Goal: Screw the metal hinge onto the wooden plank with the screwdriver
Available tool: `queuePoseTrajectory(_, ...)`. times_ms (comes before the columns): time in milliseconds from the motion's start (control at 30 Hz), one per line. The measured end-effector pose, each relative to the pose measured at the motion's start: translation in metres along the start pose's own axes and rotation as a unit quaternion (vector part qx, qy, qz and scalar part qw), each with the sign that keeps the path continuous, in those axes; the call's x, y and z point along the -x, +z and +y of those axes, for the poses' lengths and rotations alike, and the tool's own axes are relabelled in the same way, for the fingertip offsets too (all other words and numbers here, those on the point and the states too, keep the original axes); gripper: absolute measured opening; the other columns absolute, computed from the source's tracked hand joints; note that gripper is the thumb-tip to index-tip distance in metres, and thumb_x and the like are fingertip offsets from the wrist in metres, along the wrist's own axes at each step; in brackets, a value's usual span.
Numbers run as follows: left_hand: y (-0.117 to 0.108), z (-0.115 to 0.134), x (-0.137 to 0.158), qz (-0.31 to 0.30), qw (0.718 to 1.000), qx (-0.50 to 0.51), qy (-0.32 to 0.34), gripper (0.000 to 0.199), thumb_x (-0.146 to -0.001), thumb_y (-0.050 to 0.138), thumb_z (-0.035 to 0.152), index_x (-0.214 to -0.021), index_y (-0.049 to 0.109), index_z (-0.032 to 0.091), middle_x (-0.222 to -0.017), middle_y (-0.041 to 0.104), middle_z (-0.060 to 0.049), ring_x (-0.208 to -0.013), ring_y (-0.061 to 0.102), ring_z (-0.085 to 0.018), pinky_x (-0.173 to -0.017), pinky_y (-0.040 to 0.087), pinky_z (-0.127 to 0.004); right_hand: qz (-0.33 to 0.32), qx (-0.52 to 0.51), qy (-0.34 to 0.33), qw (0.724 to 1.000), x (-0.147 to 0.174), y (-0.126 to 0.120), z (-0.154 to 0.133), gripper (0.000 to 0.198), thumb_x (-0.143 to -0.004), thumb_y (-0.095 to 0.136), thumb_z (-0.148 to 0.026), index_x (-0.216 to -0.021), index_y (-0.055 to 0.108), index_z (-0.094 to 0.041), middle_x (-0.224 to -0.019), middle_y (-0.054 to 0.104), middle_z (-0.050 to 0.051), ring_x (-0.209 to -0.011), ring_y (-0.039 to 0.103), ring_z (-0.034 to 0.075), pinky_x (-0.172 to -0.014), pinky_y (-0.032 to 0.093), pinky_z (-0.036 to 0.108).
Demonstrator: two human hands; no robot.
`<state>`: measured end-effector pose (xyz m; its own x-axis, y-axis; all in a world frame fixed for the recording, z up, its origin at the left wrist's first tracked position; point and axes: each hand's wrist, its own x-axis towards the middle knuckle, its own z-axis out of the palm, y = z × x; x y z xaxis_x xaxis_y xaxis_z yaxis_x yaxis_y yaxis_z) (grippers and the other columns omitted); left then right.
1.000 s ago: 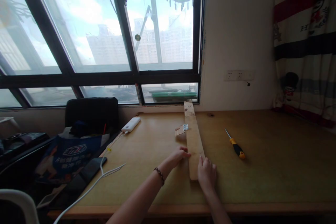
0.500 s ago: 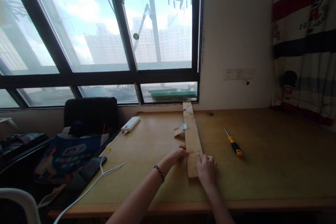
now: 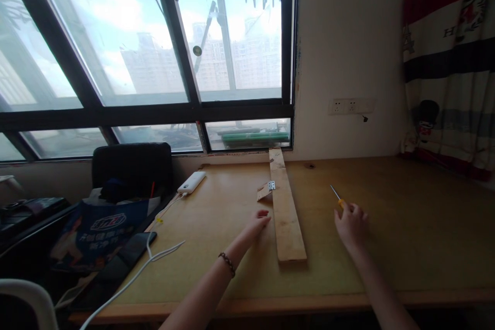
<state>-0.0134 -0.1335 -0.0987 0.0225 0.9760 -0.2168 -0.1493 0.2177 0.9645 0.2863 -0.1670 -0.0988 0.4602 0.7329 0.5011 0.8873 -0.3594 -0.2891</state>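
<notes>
A long wooden board (image 3: 288, 216) lies lengthwise on the table, its far end near the window. A metal hinge (image 3: 271, 185) sits at its left edge and joins it to a small wooden piece (image 3: 264, 193) that sticks out to the left. My left hand (image 3: 260, 220) is just left of the board, apart from it, with loosely bent fingers and nothing seen in them. Over on the right, my right hand (image 3: 351, 223) is closed around the handle of a screwdriver (image 3: 341, 203). Its shaft points away to the upper left; most of the handle is hidden.
On the table's (image 3: 417, 247) left side lie a white power bank (image 3: 192, 182), a white cable (image 3: 154, 254) and a dark tablet-like slab (image 3: 126, 255). A black chair (image 3: 131, 165) with a blue bag (image 3: 102, 234) stands beyond the left edge. Window and wall bound the back.
My right hand has left the board and moved right onto the screwdriver, gripping its handle. My left hand has drawn slightly left, off the board's edge. The board stays in place.
</notes>
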Motion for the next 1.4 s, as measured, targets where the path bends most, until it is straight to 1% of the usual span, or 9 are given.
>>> queuePoseTrajectory(100,0.002,-0.002,-0.006,0.001,0.988,0.151,-0.011,0.022,-0.063,0.066,0.006,-0.081,0.057,0.014,-0.086,0.061,-0.008,-0.084,0.059,-0.016,-0.085,0.043,-0.028,-0.011,0.053,0.03,0.998,-0.013,0.009,0.019,0.035,-0.077,0.051,-0.031,-0.108,0.054,-0.016,-0.11,0.047,0.017,-0.096,0.046,0.03,-0.077,0.032,0.039)
queuePoseTrajectory(233,0.015,0.0,-0.022,0.01,0.946,0.317,-0.062,0.016,-0.07,0.055,0.002,-0.08,0.052,0.014,-0.087,0.061,-0.01,-0.085,0.06,-0.015,-0.082,0.047,-0.025,-0.078,0.055,0.03,0.995,-0.013,0.025,0.026,0.034,-0.078,0.05,-0.027,-0.109,0.052,-0.015,-0.102,0.052,0.016,-0.09,0.051,0.027,-0.075,0.034,0.037)
queuePoseTrajectory(400,0.035,0.003,-0.044,-0.044,0.91,0.403,-0.082,0.012,-0.078,0.046,0.011,-0.086,0.054,0.013,-0.092,0.061,-0.01,-0.089,0.06,-0.016,-0.081,0.049,-0.027,-0.097,0.007,0.026,0.995,-0.015,0.036,0.029,0.035,-0.078,0.048,-0.026,-0.109,0.053,-0.011,-0.091,0.058,0.016,-0.087,0.054,0.027,-0.075,0.036,0.036)
queuePoseTrajectory(500,0.043,0.004,-0.056,-0.039,0.909,0.41,-0.063,0.011,-0.08,0.046,0.018,-0.083,0.055,0.015,-0.088,0.061,-0.008,-0.089,0.059,-0.017,-0.083,0.048,-0.029,-0.084,-0.112,0.069,0.988,-0.018,0.038,0.032,0.038,-0.077,0.049,-0.031,-0.109,0.054,-0.011,-0.09,0.061,0.014,-0.083,0.056,0.025,-0.07,0.039,0.033)
queuePoseTrajectory(700,0.043,0.007,-0.074,-0.056,0.902,0.427,-0.04,0.021,-0.082,0.044,0.032,-0.089,0.055,0.016,-0.092,0.062,-0.008,-0.09,0.058,-0.018,-0.084,0.046,-0.034,-0.065,-0.423,0.155,0.89,-0.049,0.017,0.001,0.044,-0.058,0.066,-0.046,-0.088,0.062,-0.013,-0.077,0.064,0.007,-0.07,0.059,0.02,-0.057,0.043,0.027)
queuePoseTrajectory(833,0.042,0.008,-0.082,-0.087,0.892,0.441,-0.051,0.029,-0.084,0.04,0.036,-0.094,0.056,0.015,-0.089,0.063,-0.009,-0.091,0.058,-0.019,-0.086,0.044,-0.038,-0.073,-0.596,0.176,0.78,-0.089,-0.016,-0.06,0.05,-0.05,0.072,-0.044,-0.084,0.059,-0.011,-0.067,0.062,0.004,-0.053,0.058,0.015,-0.042,0.042,0.021)
queuePoseTrajectory(967,0.045,0.008,-0.091,-0.091,0.89,0.441,-0.067,0.03,-0.084,0.039,0.037,-0.089,0.058,0.014,-0.087,0.064,-0.009,-0.089,0.059,-0.021,-0.086,0.044,-0.04,-0.11,-0.666,0.12,0.728,-0.116,-0.038,-0.122,0.044,-0.057,0.068,-0.044,-0.085,0.054,-0.013,-0.068,0.064,0.004,-0.049,0.061,0.016,-0.039,0.047,0.023)
queuePoseTrajectory(1133,0.051,0.011,-0.097,-0.11,0.888,0.438,-0.084,0.026,-0.08,0.046,0.035,-0.086,0.06,0.013,-0.084,0.065,-0.01,-0.086,0.06,-0.023,-0.085,0.044,-0.042,-0.115,-0.65,0.048,0.749,-0.118,-0.036,-0.164,0.04,-0.059,0.067,-0.044,-0.082,0.049,-0.016,-0.065,0.063,0.002,-0.048,0.062,0.019,-0.043,0.054,0.03)
queuePoseTrajectory(1400,0.054,0.006,-0.105,-0.109,0.883,0.452,-0.067,0.018,-0.077,0.051,0.029,-0.081,0.061,0.015,-0.081,0.066,-0.008,-0.084,0.061,-0.023,-0.084,0.045,-0.039,-0.12,-0.62,-0.015,0.775,-0.108,-0.027,-0.182,0.038,-0.062,0.064,-0.047,-0.079,0.046,-0.019,-0.067,0.061,0.002,-0.049,0.063,0.021,-0.042,0.055,0.031)
